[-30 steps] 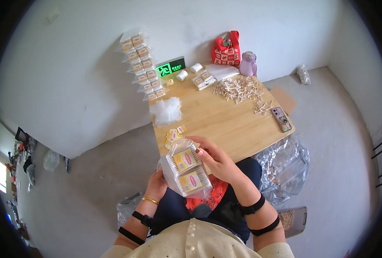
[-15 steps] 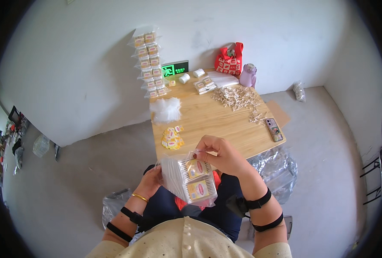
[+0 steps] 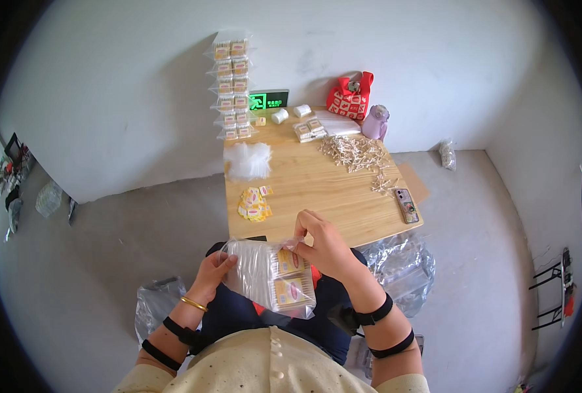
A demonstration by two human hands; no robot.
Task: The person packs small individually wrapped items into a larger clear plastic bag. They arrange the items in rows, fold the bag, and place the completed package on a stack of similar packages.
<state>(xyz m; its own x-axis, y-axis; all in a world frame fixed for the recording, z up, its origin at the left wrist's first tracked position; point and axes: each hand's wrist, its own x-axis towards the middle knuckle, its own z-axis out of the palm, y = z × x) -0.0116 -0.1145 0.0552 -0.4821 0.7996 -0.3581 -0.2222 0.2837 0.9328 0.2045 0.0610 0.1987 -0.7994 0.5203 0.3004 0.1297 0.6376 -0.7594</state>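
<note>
Head view: off the near edge of the worktop point(image 3: 330, 196) is the clear bag of swab packs point(image 3: 255, 272), probably light, soft, slippery, best gripped by its filled sides. The left hand point(image 3: 211, 272) clamps its left side, fingertips closed; the right hand point(image 3: 325, 243) pinches its top edge.

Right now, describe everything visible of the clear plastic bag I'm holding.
The clear, boxy plastic bag of cotton swabs looks thin and glossy. Two yellow labels show through its right part, one above the other; the left looks white. It's held over your lap, near the pale wooden table. Your left hand grips its left side; your right hand pinches its upper edge.
</note>
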